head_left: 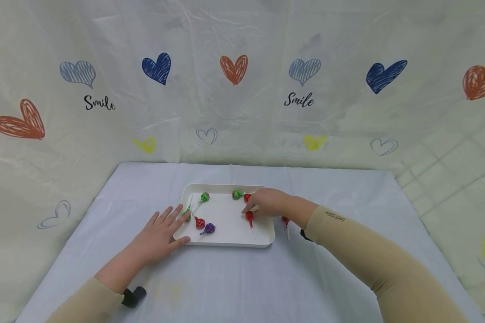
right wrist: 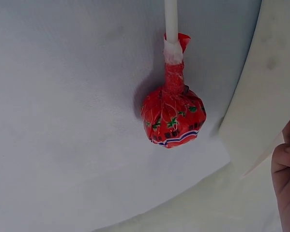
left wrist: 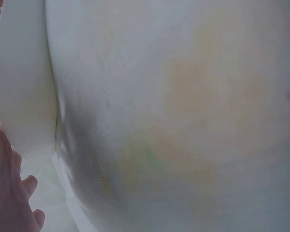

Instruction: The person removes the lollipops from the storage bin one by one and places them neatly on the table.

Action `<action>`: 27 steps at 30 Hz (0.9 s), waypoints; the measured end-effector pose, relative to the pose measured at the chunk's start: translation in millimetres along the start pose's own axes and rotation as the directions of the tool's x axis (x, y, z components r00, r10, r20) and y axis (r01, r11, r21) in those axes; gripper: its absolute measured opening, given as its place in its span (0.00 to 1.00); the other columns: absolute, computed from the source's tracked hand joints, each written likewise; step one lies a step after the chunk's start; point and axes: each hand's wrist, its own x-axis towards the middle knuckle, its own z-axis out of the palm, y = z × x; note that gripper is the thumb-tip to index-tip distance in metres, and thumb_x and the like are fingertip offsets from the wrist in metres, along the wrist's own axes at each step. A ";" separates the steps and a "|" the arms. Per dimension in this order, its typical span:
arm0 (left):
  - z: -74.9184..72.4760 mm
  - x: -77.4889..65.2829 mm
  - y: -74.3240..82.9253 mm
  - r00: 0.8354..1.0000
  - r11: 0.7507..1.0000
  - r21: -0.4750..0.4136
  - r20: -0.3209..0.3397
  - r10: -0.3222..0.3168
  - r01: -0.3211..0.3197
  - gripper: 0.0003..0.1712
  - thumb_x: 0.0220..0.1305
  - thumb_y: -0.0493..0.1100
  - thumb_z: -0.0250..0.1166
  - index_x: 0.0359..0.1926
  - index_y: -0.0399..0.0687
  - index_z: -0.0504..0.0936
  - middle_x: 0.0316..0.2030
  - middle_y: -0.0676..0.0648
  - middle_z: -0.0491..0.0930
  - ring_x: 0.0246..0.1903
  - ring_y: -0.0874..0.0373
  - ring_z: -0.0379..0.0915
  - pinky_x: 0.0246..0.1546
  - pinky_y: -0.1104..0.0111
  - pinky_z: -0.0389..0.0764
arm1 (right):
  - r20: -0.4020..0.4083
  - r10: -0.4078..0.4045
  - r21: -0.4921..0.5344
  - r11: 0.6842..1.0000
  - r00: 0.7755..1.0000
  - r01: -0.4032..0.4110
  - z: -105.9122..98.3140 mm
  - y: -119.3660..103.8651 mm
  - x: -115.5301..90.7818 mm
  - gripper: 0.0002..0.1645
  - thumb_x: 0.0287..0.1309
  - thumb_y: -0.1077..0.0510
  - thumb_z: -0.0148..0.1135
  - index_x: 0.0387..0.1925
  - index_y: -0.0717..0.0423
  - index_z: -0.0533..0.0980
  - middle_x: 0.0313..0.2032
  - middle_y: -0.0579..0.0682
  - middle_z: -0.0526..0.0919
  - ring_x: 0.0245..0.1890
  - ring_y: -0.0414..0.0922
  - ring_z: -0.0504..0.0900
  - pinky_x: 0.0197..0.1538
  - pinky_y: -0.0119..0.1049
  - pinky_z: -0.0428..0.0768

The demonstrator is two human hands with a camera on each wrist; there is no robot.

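A white tray (head_left: 226,244) lies on the table with several wrapped lollipops in it. My left hand (head_left: 157,240) is spread over its left edge, fingers straight, thumb along the front rim. Beside those fingers are a green lollipop (head_left: 187,217), partly covered, a red lollipop (head_left: 200,223) and a purple lollipop (head_left: 209,228). My right hand (head_left: 268,202) reaches over the right rim with bent fingers. Its fingertips are right above a red lollipop (head_left: 249,216) whose stick points toward me; another red lollipop (head_left: 247,197) is partly hidden behind the hand. I cannot tell whether the fingers grip either.
More green lollipops (head_left: 205,197) lie along the tray's back part. Outside the tray, to its right, a red lollipop (right wrist: 174,118) rests on the white tablecloth (head_left: 234,287), partly under my right forearm. A white sheet with printed hearts hangs behind the table.
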 end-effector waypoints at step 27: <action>3.9 0.9 -0.7 1.000 1.000 -0.008 -0.005 -0.004 0.004 0.45 0.67 0.69 0.55 0.78 0.57 0.55 0.78 0.45 0.44 0.76 0.40 0.39 0.72 0.40 0.42 | 0.003 0.085 0.064 0.994 0.996 -0.085 0.4 -2.7 4.2 0.17 0.59 0.51 0.71 0.50 0.34 0.85 0.43 0.29 0.85 0.51 0.39 0.78 0.54 0.36 0.77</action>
